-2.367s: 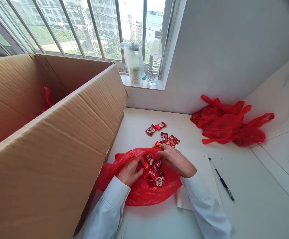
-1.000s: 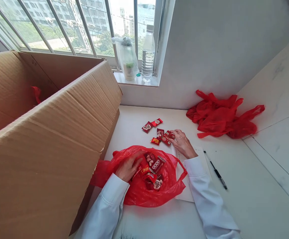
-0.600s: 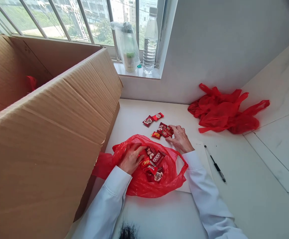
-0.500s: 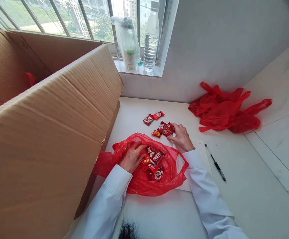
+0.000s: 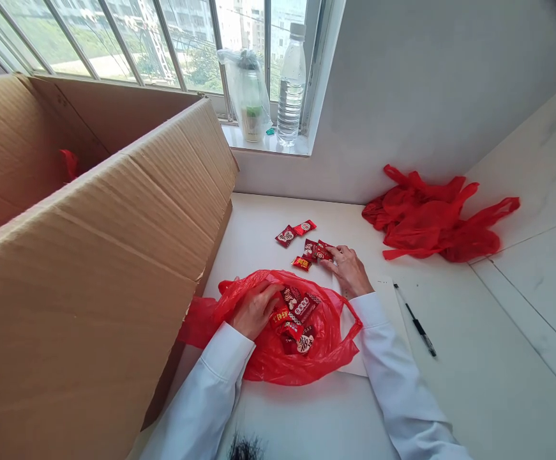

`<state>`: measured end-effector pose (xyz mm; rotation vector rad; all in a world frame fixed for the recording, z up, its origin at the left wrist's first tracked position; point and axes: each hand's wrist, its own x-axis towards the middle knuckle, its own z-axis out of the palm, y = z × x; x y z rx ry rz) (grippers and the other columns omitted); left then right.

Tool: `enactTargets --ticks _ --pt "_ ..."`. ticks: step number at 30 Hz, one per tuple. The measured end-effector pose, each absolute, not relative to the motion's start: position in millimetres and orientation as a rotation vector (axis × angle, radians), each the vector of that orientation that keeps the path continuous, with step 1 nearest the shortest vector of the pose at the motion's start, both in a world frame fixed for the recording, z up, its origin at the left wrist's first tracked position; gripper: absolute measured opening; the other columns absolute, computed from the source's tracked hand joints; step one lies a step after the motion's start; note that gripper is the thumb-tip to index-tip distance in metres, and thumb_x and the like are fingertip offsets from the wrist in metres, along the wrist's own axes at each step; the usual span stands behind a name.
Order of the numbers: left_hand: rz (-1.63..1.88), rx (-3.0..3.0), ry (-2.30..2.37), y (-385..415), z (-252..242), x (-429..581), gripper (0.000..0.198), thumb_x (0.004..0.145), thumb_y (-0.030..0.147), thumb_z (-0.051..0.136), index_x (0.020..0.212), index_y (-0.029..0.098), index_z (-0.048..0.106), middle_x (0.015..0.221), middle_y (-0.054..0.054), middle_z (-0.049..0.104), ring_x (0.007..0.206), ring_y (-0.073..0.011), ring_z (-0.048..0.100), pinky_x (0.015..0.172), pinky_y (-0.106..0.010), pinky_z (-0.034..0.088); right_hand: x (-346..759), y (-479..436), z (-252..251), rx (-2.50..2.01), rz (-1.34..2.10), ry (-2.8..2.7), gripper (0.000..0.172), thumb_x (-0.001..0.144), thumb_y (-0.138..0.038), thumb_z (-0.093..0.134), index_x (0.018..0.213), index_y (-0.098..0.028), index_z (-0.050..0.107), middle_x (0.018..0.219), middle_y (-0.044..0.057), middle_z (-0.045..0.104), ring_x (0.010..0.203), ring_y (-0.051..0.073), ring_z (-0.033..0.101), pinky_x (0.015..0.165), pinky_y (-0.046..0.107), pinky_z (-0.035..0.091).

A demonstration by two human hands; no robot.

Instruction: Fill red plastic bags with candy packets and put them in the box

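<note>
A red plastic bag (image 5: 301, 374) lies with its mouth open, and several wrapped candies (image 5: 301, 313) in dark red and bright red show inside. My left hand (image 5: 255, 310) is at the bag's left rim, fingers bent over the gathered plastic and gripping it. Beyond the bag, my right hand (image 5: 350, 271) has its thumb and fingers closed around the right end of a dark red candy packet (image 5: 324, 250). Touching or close to that packet are another dark red packet (image 5: 309, 249) and a small red-and-yellow candy (image 5: 301, 262). Two more candies (image 5: 286, 236) lie farther back.
A large open cardboard box (image 5: 115, 268) stands along the left. Crumpled red bags (image 5: 431, 214) lie by the wall at right. A black pen (image 5: 416, 322) and white paper (image 5: 387, 306) are near my right sleeve. A water bottle (image 5: 291, 96) and a bagged cup (image 5: 251, 108) stand on the sill.
The packet at my right fingers has tilted and shifted slightly. My left fingers have drawn closer together at the bag's rim. The whole view has moved a little lower in the frame.
</note>
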<state>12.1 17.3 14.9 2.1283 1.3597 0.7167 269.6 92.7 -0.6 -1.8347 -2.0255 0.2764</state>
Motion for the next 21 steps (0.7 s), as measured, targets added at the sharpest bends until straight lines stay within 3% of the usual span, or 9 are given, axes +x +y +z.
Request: enactTargets --ticks 2,6,11,17,21 --pt "0.717 2.098 1.352 17 15 12 0.03 0.086 0.018 0.044 0.111 0.019 0.063 0.109 -0.009 0.065 0.101 -0.0253 0.059 0.092 -0.042 0.046 271 92 5 -1.819 0.278 -2.007 0.031 0.093 -0.037 0.046 0.115 -0.024 0.064 0.104 0.008 0.063 0.096 0.022 0.056 0.075 0.029 0.041" --pt "0.738 2.014 1.327 14 16 17 0.028 0.084 0.021 0.051 0.108 0.021 0.065 0.109 -0.009 0.065 0.103 -0.0257 0.057 0.095 -0.044 0.044 275 90 24 -1.792 0.265 -1.902 0.034 0.096 -0.035 0.036 0.099 -0.02 0.066 0.088 0.007 0.066 0.079 0.019 0.059 0.066 0.027 0.038" --pt "0.817 1.819 1.294 7 19 29 0.02 0.079 0.024 0.06 0.094 0.022 0.074 0.097 -0.008 0.068 0.094 -0.0249 0.061 0.087 -0.04 0.047 284 76 67 -1.648 0.383 -1.858 0.044 0.096 -0.047 0.031 0.08 -0.018 0.059 0.065 0.002 0.061 0.062 0.015 0.058 0.062 0.025 0.04" --pt "1.044 1.432 1.307 7 26 31 0.017 0.074 0.036 0.069 0.076 0.02 0.076 0.089 -0.007 0.072 0.088 -0.0254 0.065 0.084 -0.037 0.049 279 44 111 -1.222 1.165 -1.952 0.035 0.091 -0.047 0.044 0.074 -0.019 0.055 0.067 -0.001 0.054 0.062 0.012 0.056 0.061 0.023 0.044" --pt "1.237 1.103 1.282 9 26 28 0.023 0.071 0.037 0.073 0.081 0.016 0.074 0.088 -0.006 0.074 0.087 -0.0239 0.066 0.082 -0.032 0.051 253 32 113 -1.018 1.708 -2.166 0.026 0.09 -0.036 0.046 0.07 -0.019 0.048 0.066 -0.002 0.051 0.066 0.014 0.062 0.06 0.022 0.046"
